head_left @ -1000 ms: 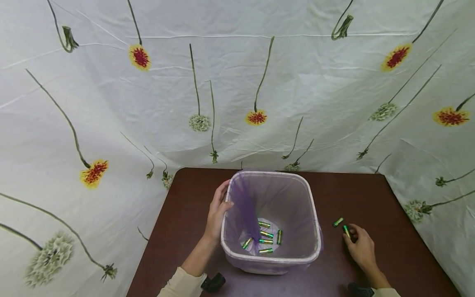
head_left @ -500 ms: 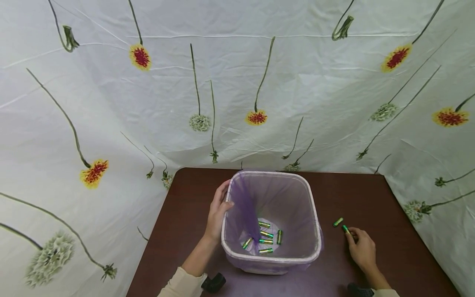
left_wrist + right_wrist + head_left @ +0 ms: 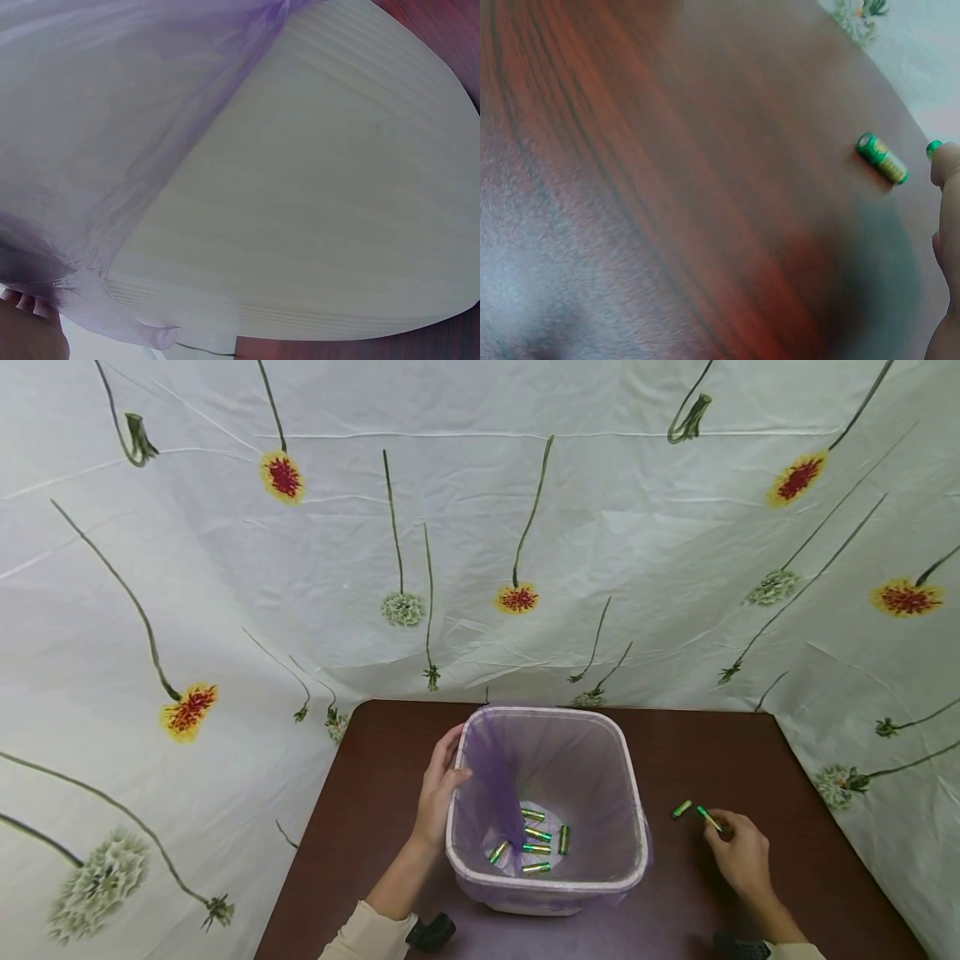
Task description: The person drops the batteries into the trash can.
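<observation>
A white bin point(image 3: 551, 885) lined with a thin purple bag point(image 3: 491, 760) stands on the dark table. Several green and gold batteries point(image 3: 537, 849) lie scattered on its floor. My left hand point(image 3: 435, 797) grips the bin's left rim, thumb over the edge; in the left wrist view the bin's side wall point(image 3: 322, 187) fills the picture. To the right of the bin, my right hand point(image 3: 738, 852) pinches a battery point(image 3: 708, 817) between thumb and fingers. Just left of it a loose battery point(image 3: 682, 809) lies on the table, also visible as a green battery point(image 3: 882, 158) in the right wrist view.
The dark reddish-brown table point(image 3: 757, 760) has its back edge against a white flower-printed cloth point(image 3: 465, 543), which hangs behind and at both sides. A black wrist strap mount point(image 3: 431, 932) sits on the left wrist.
My right hand has shifted slightly right with the battery, which now sticks out at a different slant. The left hand, the bin and the loose battery stay in place.
</observation>
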`<state>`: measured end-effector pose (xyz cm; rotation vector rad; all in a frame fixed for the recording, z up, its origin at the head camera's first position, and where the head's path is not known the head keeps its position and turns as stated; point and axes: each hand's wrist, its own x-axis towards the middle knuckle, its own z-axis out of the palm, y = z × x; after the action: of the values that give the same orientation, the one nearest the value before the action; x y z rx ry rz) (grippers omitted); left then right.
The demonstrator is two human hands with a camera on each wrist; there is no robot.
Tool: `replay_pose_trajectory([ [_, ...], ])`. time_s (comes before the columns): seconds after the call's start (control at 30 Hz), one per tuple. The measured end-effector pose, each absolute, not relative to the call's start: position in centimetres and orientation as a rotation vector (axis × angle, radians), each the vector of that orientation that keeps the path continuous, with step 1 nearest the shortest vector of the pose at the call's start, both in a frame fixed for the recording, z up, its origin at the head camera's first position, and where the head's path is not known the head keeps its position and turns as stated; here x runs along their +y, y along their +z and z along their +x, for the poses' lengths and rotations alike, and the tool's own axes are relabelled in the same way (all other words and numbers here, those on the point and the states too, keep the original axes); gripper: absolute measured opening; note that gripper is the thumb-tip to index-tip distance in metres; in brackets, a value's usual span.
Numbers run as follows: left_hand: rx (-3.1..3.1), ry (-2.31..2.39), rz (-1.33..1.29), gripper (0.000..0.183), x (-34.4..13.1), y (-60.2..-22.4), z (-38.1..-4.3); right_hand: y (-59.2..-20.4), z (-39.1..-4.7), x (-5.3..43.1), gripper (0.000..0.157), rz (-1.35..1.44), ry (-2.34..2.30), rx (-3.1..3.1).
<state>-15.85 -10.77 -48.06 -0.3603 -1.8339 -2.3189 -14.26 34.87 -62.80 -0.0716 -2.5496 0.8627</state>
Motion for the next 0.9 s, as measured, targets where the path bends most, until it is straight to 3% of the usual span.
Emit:
replay_pose_trajectory([
  [0.9,-1.819,-2.317,-0.391,0.064,-10.8,-48.2,-15.9,-56.4,-16.0,34.1,0.023,0.242,0.867,-2.474],
])
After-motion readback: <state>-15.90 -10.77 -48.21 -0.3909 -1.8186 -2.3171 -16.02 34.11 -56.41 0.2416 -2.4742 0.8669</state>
